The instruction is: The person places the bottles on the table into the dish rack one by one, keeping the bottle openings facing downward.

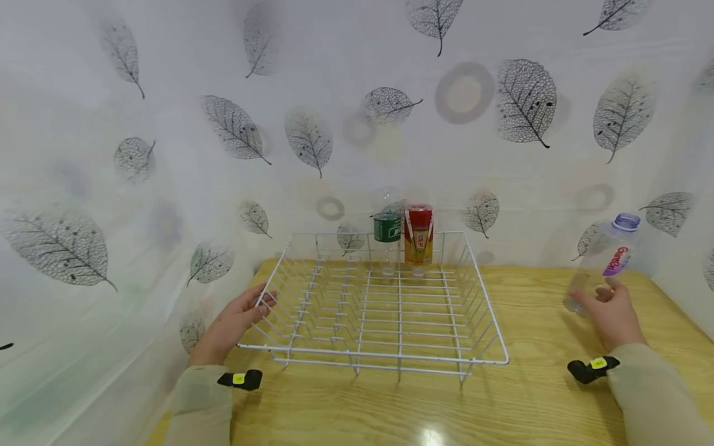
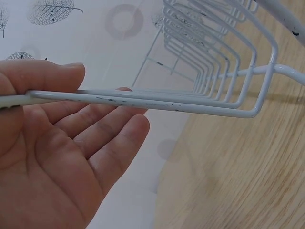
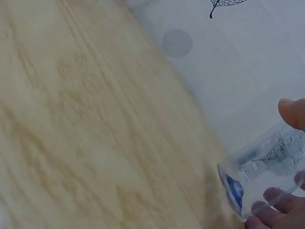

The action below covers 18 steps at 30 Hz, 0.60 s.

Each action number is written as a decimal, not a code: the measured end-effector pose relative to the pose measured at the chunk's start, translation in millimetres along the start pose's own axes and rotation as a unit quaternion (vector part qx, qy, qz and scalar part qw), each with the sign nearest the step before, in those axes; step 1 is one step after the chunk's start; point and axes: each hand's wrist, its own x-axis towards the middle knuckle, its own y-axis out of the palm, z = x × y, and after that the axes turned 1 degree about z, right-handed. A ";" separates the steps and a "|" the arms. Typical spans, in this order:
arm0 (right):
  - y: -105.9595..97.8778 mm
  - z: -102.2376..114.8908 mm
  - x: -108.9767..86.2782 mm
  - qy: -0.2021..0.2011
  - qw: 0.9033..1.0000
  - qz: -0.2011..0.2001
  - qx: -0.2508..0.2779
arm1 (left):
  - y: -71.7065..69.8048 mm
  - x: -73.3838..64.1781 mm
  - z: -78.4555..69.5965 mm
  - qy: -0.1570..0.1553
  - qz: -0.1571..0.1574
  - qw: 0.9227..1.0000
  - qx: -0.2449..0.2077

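Observation:
A white wire dish rack (image 1: 398, 303) stands on the wooden table. At its left side, my left hand (image 1: 245, 313) holds the upper rim; in the left wrist view, the thumb (image 2: 62, 76) lies along one side of the rim wire and the other fingers extend on the other side. My right hand (image 1: 613, 313) grips a clear, uncapped plastic bottle (image 1: 602, 260) near its base, to the right of the rack. The bottle leans with its purple neck up and to the right. Its bottom (image 3: 233, 191) appears between thumb and fingers in the right wrist view.
Inside the rack, at the back, stand a clear bottle with a green label (image 1: 387, 228) and a red-and-gold can-like container (image 1: 418, 238). A leaf-patterned translucent curtain (image 1: 346, 148) hangs behind the table (image 1: 334, 409) and along both sides.

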 end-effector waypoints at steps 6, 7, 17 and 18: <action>4.1 5.4 2.6 0.013 1.000 -0.016 0.008 | 0.4 -0.5 -1.4 0.003 0.002 1.000 0.012; 5.1 6.5 1.8 0.014 1.000 -0.019 0.012 | 0.6 0.0 -1.7 0.002 0.002 1.000 0.011; 29.3 45.9 -21.5 -0.095 0.994 -0.023 0.045 | -0.5 -0.1 -3.2 0.000 -0.009 0.999 0.035; 31.8 53.1 -24.4 -0.115 0.992 -0.017 0.044 | -0.7 -0.9 -4.1 -0.002 -0.013 0.999 0.039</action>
